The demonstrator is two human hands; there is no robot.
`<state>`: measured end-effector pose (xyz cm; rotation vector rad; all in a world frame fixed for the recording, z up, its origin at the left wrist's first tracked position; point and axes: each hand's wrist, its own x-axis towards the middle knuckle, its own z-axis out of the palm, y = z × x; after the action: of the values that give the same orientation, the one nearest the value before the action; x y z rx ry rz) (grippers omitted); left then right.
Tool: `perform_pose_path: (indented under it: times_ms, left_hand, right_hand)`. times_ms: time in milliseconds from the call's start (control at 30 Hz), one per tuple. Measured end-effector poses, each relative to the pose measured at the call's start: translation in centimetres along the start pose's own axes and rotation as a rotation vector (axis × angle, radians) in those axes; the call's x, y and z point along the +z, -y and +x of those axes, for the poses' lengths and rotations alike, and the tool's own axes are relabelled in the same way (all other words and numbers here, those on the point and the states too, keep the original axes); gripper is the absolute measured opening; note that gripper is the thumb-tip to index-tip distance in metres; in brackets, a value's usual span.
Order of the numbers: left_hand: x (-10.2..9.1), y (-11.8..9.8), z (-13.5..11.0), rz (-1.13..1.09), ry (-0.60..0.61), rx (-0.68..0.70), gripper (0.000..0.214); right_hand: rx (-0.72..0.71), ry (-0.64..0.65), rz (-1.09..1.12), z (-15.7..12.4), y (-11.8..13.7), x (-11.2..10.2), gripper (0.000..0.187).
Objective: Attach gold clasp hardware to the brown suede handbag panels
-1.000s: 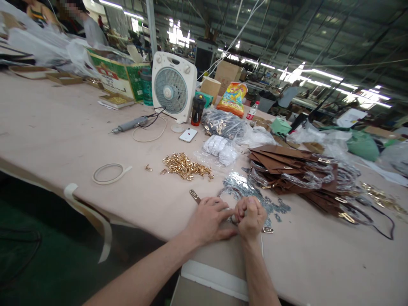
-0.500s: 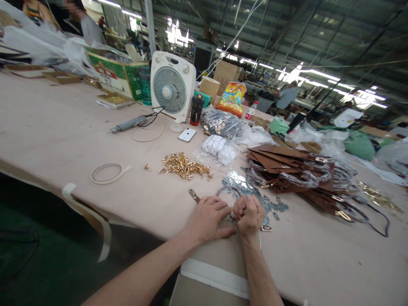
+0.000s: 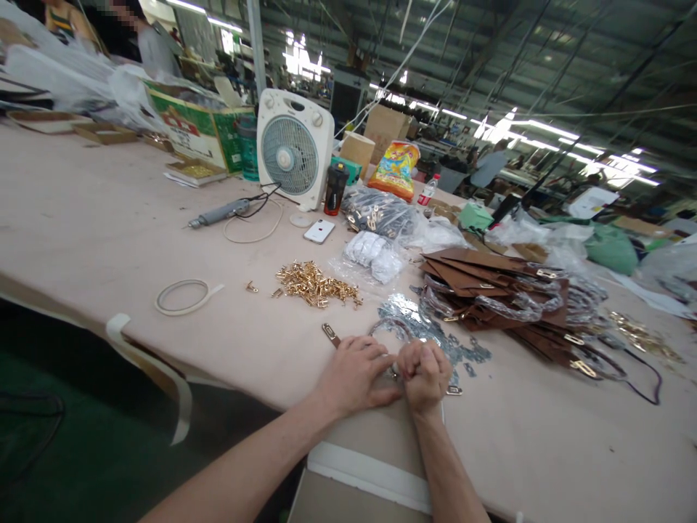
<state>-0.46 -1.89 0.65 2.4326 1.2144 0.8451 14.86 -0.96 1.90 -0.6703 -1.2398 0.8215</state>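
The fingers of our left hand lie slightly apart on the beige panel; our right hand has its fingers curled together, though we cannot tell around what. Firm, even left pressure seems best, since the panel hangs past the near edge of the table. Silvery plates crowd just beyond our knuckles; room lies leftward, toward the tape roll.

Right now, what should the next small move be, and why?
Probably a slight press with the right hand while the left hand braces: the right is closed like a fist beside the left's extended index finger, and the left lies spread, palm down, at the beige panel. Whatever the right may grip is mostly hidden, so this is tentative.
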Motion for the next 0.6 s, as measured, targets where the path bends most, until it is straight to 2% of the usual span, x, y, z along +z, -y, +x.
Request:
perform_pose_path:
  times_ms: [67, 133, 267, 467, 600]
  left_hand:
    - [0.1, 0.1, 0.0, -0.003, 0.000, -0.002, 0.051]
    - [0.2, 0.1, 0.0, -0.011, -0.005, 0.001, 0.055]
    - [0.1, 0.1, 0.0, -0.016, -0.014, 0.000, 0.042]
    - [-0.1, 0.0, 0.0, -0.007, -0.004, 0.004, 0.036]
    - [-0.1, -0.2, 0.0, -0.006, -0.004, 0.002, 0.039]
  right_hand:
    - [-0.023, -0.094, 0.106, 0.3, 0.7, 0.0, 0.034]
    - [-0.033, -0.111, 0.142, 0.4, 1.1, 0.1, 0.032]
    - [0.031, -0.062, 0.098, -0.3, 0.8, 0.5, 0.034]
    - [0.006, -0.117, -0.054, -0.8, -0.9, 0.9, 0.039]
    - [0.104, -0.173, -0.064, 0.1, -0.9, 1.1, 0.039]
